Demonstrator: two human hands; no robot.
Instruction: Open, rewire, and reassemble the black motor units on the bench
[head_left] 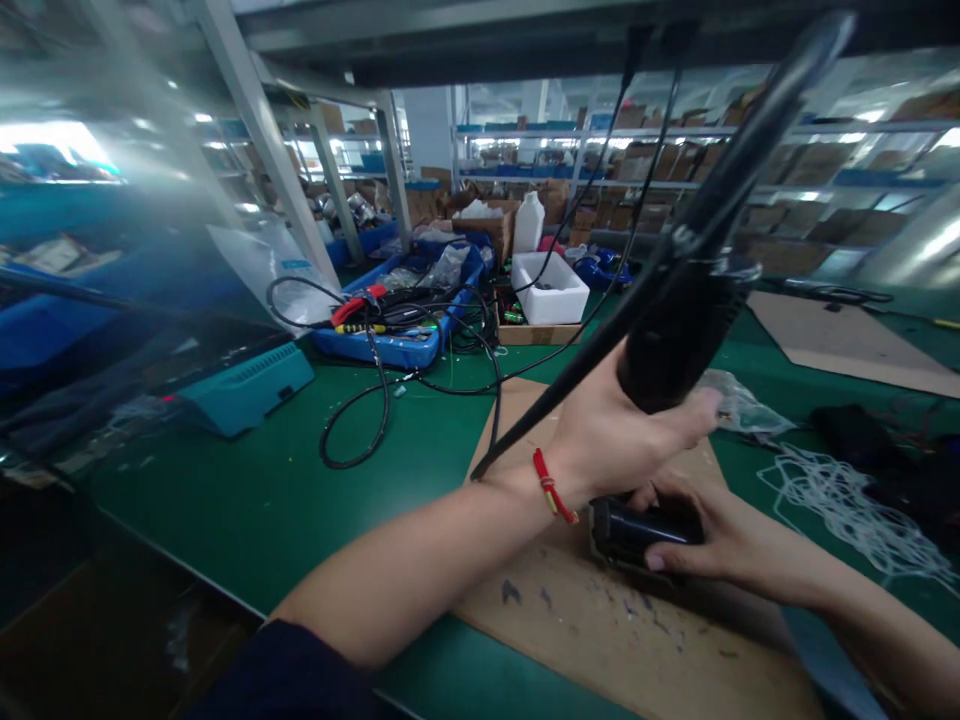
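Left hand gripping black corded handheld tool, right hand clasping black cylinder, apparently resting on cardboard sheet

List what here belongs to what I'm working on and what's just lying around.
In use: left hand gripping a black corded handheld tool; right hand on a black cylindrical part; cardboard sheet beneath them.
Lying about: blue tray of cables, white plastic bin, white jug, teal device, white netting.

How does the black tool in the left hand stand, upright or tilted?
Tilted: the black tool leans up and rightward above the left hand gripping it.
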